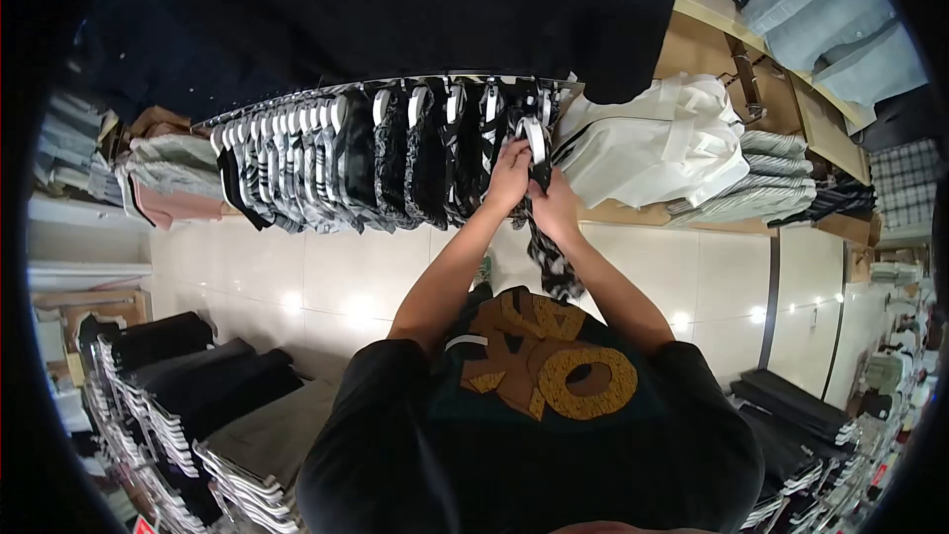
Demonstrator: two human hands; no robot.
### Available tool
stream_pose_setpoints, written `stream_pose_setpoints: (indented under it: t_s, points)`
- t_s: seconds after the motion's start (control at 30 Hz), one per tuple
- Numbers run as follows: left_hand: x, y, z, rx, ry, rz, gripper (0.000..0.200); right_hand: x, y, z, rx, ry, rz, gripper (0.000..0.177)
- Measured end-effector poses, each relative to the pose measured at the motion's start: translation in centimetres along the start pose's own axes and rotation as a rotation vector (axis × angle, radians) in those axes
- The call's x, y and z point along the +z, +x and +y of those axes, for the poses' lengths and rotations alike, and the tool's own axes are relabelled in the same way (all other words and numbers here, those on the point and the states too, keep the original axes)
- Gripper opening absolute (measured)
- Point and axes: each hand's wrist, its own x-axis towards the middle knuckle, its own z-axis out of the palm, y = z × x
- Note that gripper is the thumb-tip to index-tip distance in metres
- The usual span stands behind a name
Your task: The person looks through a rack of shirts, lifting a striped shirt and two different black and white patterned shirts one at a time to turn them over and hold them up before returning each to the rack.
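At the right end of a clothes rail (395, 81), a black-and-white patterned shirt (556, 267) hangs down between my arms. A white hanger (535, 138) shows at its top. My left hand (508, 176) is closed on the shirt's upper part, just below the hanger. Close beside it, my right hand (555, 206) grips the same shirt a little lower, fingers curled into the cloth. The fingertips of both hands are partly hidden by fabric. Left of my hands, several dark patterned shirts (423, 168) hang on white hangers.
Further left are several grey and white shirts (306, 173) on the rail. White garments (662, 143) and folded striped clothes (756, 173) lie to the right. Stacked dark trousers (213, 376) stand behind me on the left, and more dark trousers (791, 415) on the right. The floor (366, 272) is pale tile.
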Motion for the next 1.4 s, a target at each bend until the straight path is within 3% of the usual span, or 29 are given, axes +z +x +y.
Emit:
stream_pose_setpoints:
  t_s: [0.1,0.2,0.3,0.37,0.43,0.47,0.5,0.57,0.63,0.73,0.8,0.83,0.9,0.97,1.0,1.1,1.13,1.17,1.23,1.3,1.37,1.4]
  points:
    - [-0.7,2.4,-1.3,-0.026,0.026,-0.021,0.039,4.2,5.0,1.0,-0.011,0.021,0.065,0.035]
    - [-2.3,4.9,-0.1,-0.235,-0.037,-0.171,0.049,7.5,9.7,2.9,-0.07,0.095,0.098,0.038]
    - [-2.1,7.4,-2.4,-0.144,0.2,-0.116,0.054,9.0,11.9,3.3,-0.01,-0.041,0.12,0.038]
    - [-1.6,8.1,-4.0,-0.161,0.244,-0.132,0.057,10.2,12.9,5.1,0.095,-0.08,0.06,0.038]
    - [-1.1,8.4,-5.5,-0.298,0.225,-0.25,0.062,11.9,13.7,9.2,-0.075,-0.223,-0.018,0.042]
    - [-0.8,8.2,-6.0,-0.328,0.289,-0.28,0.066,9.7,12.2,6.1,0.066,-0.132,-0.074,0.045]
    - [-1.2,7.6,-4.8,-0.331,0.286,-0.298,0.07,9.7,11.4,6.1,0.071,-0.131,-0.071,0.045]
    - [-0.7,7.5,-5.7,-0.328,0.346,-0.257,0.068,9.2,10.5,7.0,-0.123,-0.176,0.431,0.051]
    - [-0.3,7.4,-6.6,-0.321,0.401,-0.268,0.067,9.0,11.0,7.3,-0.08,-0.2,0.414,0.059]
    - [-0.2,7.5,-7.1,-0.339,0.542,-0.333,0.063,9.9,14.7,9.9,0.062,-0.164,0.268,0.051]
    - [0.2,7.5,-8.3,-0.345,0.66,-0.399,0.058,9.0,16.9,10.5,0.143,-0.134,-0.011,0.052]
    - [0.3,7.3,-9.0,-0.348,0.661,-0.397,0.058,9.1,16.7,10.8,0.142,-0.133,-0.014,0.052]
    - [0.2,6.8,-9.4,-0.359,0.696,-0.422,0.06,8.7,15.1,10.5,0.124,-0.078,0.178,0.046]
    - [-0.3,6.1,-9.7,-0.386,0.648,-0.435,0.062,7.4,11.2,10.0,-0.064,0.069,0.391,0.033]
    - [-0.7,5.6,-9.8,-0.413,0.603,-0.446,0.063,6.5,9.0,9.9,-0.056,0.07,0.436,0.03]
    - [-1.2,3.6,-11.0,-0.349,0.571,-0.437,0.066,2.1,3.0,10.8,0.097,0.023,0.29,0.034]
    - [-0.7,2.7,-13.9,-0.192,0.596,-0.414,0.058,-0.3,1.4,10.1,0.112,0.005,0.248,0.035]
    - [-1.0,1.9,-11.5,-0.191,0.595,-0.419,0.058,-2.9,-0.1,9.3,0.079,-0.017,0.228,0.037]
    - [-2.7,0.0,-0.5,-0.102,0.309,-0.264,0.051,-9.3,-2.0,7.3,0.031,-0.083,0.087,0.035]
    - [-3.0,-1.3,6.6,0.138,0.239,-0.277,0.055,-16.5,-3.1,4.8,0.093,-0.012,-0.129,0.031]
    - [-3.2,-2.8,14.8,0.354,0.31,-0.386,0.061,-22.8,-3.6,2.6,-0.05,0.123,-0.223,0.029]
    - [-2.9,-3.1,17.8,0.365,0.336,-0.541,0.066,-25.8,-3.6,1.4,-0.063,0.073,-0.256,0.028]
